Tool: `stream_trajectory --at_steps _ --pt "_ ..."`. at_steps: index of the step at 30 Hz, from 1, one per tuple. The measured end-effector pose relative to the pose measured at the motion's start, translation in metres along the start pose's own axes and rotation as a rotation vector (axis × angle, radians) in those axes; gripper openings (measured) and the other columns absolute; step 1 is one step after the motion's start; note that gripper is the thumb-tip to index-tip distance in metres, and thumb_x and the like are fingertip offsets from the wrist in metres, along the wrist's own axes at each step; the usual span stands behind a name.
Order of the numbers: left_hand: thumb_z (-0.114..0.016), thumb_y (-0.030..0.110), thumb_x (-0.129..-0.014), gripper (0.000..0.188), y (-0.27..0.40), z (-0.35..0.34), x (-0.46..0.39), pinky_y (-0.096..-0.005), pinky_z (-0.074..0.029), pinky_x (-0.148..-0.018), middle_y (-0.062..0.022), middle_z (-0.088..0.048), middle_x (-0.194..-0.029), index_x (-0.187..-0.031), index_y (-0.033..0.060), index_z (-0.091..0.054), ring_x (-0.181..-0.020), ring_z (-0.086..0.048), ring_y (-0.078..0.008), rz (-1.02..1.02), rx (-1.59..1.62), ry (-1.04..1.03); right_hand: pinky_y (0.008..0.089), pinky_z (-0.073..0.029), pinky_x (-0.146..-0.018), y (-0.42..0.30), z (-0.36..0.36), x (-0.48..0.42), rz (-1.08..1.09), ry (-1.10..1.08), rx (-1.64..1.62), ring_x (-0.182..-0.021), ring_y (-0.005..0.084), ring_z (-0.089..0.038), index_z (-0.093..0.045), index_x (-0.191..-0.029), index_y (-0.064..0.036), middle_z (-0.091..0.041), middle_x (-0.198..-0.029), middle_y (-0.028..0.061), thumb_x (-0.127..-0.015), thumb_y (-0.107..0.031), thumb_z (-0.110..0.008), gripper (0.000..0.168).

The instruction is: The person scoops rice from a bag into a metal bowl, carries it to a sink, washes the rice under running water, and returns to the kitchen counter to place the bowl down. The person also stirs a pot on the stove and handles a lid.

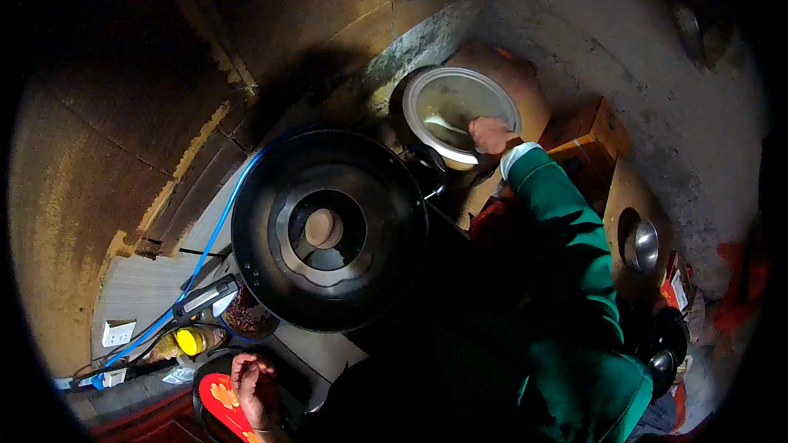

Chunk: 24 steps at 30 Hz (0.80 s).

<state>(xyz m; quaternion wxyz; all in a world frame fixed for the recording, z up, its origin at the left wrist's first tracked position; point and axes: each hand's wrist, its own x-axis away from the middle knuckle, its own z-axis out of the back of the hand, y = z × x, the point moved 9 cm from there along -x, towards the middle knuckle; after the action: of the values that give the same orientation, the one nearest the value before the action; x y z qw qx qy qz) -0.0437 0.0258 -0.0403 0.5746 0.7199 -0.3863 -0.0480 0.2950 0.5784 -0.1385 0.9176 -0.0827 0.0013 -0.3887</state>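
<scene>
My right hand [491,135], in a green sleeve, reaches to the near right rim of a light-rimmed round vessel [413,104] at the upper middle. A pale curved thing, perhaps a spoon or a reflection, shows beside the fingers; I cannot tell whether they hold anything. Left of it stands a large black wok [326,307] with a long handle; a round thing [323,228] with a tan disc shows at its centre. My left hand [248,381] is at the bottom left, fingers curled, over a red item [220,399] with orange flowers; its grip is unclear.
A jar with a yellow lid [192,341] and a bowl of dark red food [249,317] stand below the wok handle. A blue cable [217,231] runs along the left. Cardboard boxes [582,146] are at the right, with a metal bowl [646,246] farther down.
</scene>
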Motion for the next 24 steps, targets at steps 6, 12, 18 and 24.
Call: stream_trajectory --at_steps 6,12,18,24 --pt "-0.058 0.010 -0.082 0.013 0.004 -0.002 0.001 -0.0244 -0.042 -0.066 -0.0043 -0.056 -0.075 -0.093 0.0035 -0.054 -0.070 -0.053 -0.0140 -0.023 -0.032 0.009 0.0429 -0.050 -0.070 0.019 -0.015 -0.030 -0.177 -0.053 0.097 -0.079 0.0345 -0.063 -0.063 -0.084 -0.007 -0.065 -0.083 0.0160 -0.075 -0.015 -0.054 0.015" --pt "-0.057 0.006 -0.081 0.014 0.005 0.005 0.004 -0.0259 -0.044 -0.067 -0.0069 -0.056 -0.075 -0.094 0.0012 -0.054 -0.070 -0.054 -0.0157 -0.026 -0.020 0.055 0.0390 -0.050 -0.073 0.029 0.000 -0.024 -0.219 -0.053 0.193 -0.085 0.0302 -0.063 -0.063 -0.088 -0.007 -0.065 -0.090 0.0163 -0.080 -0.013 -0.049 0.017" --pt "-0.056 0.007 -0.082 0.014 -0.002 -0.004 -0.016 -0.0268 -0.045 -0.067 -0.0069 -0.058 -0.076 -0.095 0.0013 -0.054 -0.070 -0.056 -0.0157 0.031 0.005 -0.028 0.0401 -0.045 -0.068 0.091 -0.040 -0.013 0.587 -0.082 0.052 -0.070 0.0307 -0.058 -0.056 -0.069 -0.004 -0.060 -0.072 0.0136 -0.071 -0.012 -0.057 0.008" --pt "-0.056 0.007 -0.082 0.014 -0.001 -0.003 -0.007 -0.0273 -0.045 -0.067 -0.0069 -0.059 -0.077 -0.095 0.0012 -0.054 -0.071 -0.056 -0.0154 0.005 0.004 -0.024 0.0387 -0.040 -0.061 0.037 0.004 0.008 0.777 -0.284 -0.354 -0.064 0.0270 -0.054 -0.054 -0.064 -0.004 -0.056 -0.066 0.0118 -0.071 -0.012 -0.058 0.011"
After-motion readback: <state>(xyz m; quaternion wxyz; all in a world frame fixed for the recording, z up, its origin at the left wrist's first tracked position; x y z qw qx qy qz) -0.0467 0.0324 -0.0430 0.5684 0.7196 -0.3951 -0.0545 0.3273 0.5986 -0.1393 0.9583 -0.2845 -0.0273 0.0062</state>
